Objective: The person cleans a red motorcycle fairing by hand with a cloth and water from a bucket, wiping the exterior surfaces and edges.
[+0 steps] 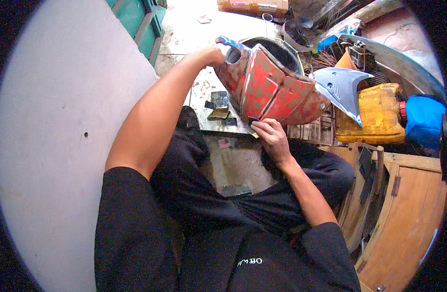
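Note:
A red motorcycle fairing panel [267, 90], patched with worn brownish-grey areas, stands tilted in front of me. My left hand [216, 55] grips its upper left end, beside a blue-edged curved arm with an opening; the fingers are partly hidden behind it. At the panel's lower edge, my right hand [273, 138] is closed, with fingertips pinching a small dark piece of sandpaper [253, 119] against the surface. A bit of yellowish backing shows under those fingers. Several dark and tan sandpaper pieces [218, 113] lie on a pale board to the left of the panel.
Behind the panel is a round dark tub [282, 51]. A grey-blue plastic panel [341, 87] leans by a yellow jerrycan [374, 114] and a blue cloth-like item [424, 121]. A wooden cabinet [408, 209] stands right; a white wall [72, 131] closes the left.

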`<state>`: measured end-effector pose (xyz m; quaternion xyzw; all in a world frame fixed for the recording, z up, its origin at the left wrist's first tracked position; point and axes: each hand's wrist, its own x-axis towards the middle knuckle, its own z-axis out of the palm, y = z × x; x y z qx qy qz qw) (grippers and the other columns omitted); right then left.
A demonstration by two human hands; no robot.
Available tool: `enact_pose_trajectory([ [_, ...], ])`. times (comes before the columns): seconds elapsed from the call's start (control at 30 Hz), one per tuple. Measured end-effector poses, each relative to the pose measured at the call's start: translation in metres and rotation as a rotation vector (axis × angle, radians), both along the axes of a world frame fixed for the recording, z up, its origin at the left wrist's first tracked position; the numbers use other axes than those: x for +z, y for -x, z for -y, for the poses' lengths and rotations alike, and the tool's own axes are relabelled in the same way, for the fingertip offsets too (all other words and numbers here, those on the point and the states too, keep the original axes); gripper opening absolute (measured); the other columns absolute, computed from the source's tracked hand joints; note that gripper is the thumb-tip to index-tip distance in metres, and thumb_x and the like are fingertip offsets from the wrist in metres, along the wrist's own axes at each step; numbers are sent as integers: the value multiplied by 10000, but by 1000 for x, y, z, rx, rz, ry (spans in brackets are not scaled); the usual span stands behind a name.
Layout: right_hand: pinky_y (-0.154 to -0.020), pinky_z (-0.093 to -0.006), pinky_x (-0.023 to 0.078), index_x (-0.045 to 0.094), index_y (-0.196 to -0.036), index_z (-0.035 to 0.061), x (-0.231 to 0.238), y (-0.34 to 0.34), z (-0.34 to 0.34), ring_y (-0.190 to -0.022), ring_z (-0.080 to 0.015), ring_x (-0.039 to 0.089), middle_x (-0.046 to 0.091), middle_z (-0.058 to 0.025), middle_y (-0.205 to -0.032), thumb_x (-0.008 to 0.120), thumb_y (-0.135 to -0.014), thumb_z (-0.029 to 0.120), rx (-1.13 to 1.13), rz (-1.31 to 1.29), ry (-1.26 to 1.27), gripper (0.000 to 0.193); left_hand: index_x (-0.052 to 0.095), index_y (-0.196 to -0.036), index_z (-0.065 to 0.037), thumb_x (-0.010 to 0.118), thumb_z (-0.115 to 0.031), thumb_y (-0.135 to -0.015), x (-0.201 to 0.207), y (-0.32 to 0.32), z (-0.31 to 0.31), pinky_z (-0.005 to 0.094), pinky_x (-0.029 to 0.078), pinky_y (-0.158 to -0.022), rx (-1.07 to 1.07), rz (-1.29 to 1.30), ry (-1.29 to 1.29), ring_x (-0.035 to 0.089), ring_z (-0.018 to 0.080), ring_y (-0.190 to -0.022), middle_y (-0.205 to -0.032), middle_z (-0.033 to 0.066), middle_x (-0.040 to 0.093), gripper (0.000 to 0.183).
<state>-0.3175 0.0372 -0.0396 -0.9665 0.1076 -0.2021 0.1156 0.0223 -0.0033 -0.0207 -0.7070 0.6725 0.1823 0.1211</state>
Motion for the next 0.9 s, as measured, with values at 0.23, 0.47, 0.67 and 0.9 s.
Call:
enact_pose_trajectory([
  [0.23,-870,-352,482,688,-1014,49,-9,2,0,-995,-241,579,661,-50,-1071,572,-726,104,3,1,-23,315,674,-977,27,453,-234,-875,-21,-10,4,405,562,-598,205,-173,47,677,295,-684,-937,177,687,357],
  [0.47,-867,-350,477,689,-1021,58,8,-3,2,-1007,-219,576,661,-24,-1077,577,-722,91,-110,86,45,321,665,-949,52,438,-259,-877,-8,-4,2,411,553,-556,312,-315,29,663,293,-644,-909,191,676,391],
  [0.67,-859,-355,486,691,-1046,58,6,-3,4,-978,-230,587,668,-39,-1082,630,-683,41,-101,97,40,369,658,-949,61,464,-307,-867,-19,-6,6,410,547,-530,214,-187,59,663,300,-646,-900,203,670,424],
  [0.9,-846,-350,490,697,-1031,57,6,0,5,-963,-225,588,669,-27,-1091,595,-692,50,-71,54,34,354,646,-1006,4,446,-203,-918,-12,1,6,372,546,-498,134,-155,51,664,224,-562,-729,141,674,302],
])
